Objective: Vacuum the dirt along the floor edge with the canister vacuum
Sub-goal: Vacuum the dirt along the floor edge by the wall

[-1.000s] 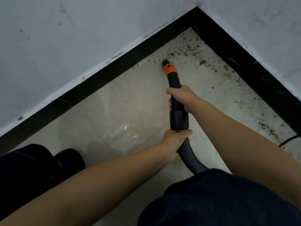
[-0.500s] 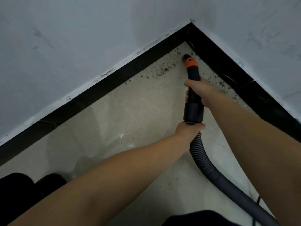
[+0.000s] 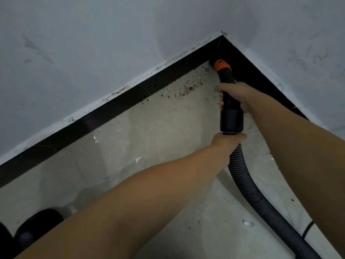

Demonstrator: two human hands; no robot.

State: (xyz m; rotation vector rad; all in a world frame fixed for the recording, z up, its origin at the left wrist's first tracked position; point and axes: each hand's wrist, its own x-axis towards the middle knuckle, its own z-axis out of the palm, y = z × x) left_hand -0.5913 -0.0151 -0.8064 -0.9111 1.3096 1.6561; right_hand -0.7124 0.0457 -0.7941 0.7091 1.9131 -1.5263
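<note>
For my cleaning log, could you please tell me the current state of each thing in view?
Vacuum nozzle: tip pushed into the floor corner.
Ribbed hose: attached to the wand, trailing back across the floor.
Dirt: specks remain scattered along the black baseboard.
Right hand: grips the wand.
Left hand: grips the hose just below the cuff.

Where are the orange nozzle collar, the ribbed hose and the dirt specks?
orange nozzle collar point(image 3: 222, 66): head view, middle of the orange band.
ribbed hose point(image 3: 248, 187): head view, its ridged side below the left hand.
dirt specks point(image 3: 190, 88): head view, brown cluster near the baseboard.
</note>
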